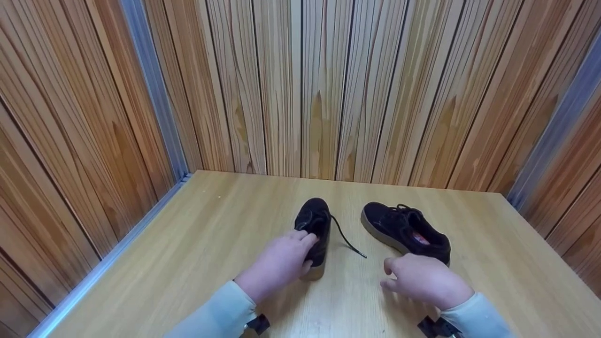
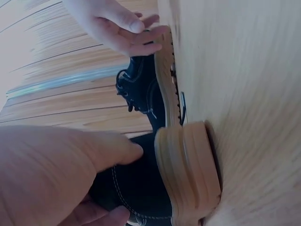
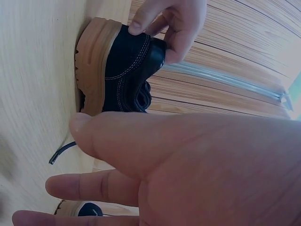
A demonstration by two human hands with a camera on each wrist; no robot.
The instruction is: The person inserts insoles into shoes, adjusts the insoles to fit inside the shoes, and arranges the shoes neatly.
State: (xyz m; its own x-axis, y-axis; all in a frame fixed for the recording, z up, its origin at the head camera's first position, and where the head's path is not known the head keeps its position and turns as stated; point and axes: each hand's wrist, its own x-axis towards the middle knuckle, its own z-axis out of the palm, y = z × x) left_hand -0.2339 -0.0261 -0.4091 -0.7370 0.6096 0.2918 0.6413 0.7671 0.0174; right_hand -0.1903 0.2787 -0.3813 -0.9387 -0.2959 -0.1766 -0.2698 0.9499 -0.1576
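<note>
A black shoe [image 1: 315, 254] with a tan sole stands on the table, toe pointing away, one loose lace [image 1: 348, 241] trailing to its right. My left hand [image 1: 287, 253] holds this shoe at the back of its collar. In the left wrist view the thumb [image 2: 124, 149] presses the outside of the heel, and the fingers curl over the opening. My right hand [image 1: 422, 279] hovers before the heel of the second black shoe [image 1: 404, 230], holding nothing. Its fingers [image 3: 82, 186] extend loosely apart in the right wrist view. The second shoe lies angled, toe to the far left, its lace tied.
The light wooden table [image 1: 225, 211] carries both shoes. Wood-panelled walls [image 1: 324, 94] enclose it at the back and sides, with metal strips [image 1: 155, 89] at the corners. Dark wrist-camera mounts [image 1: 257, 324] sit below both sleeves.
</note>
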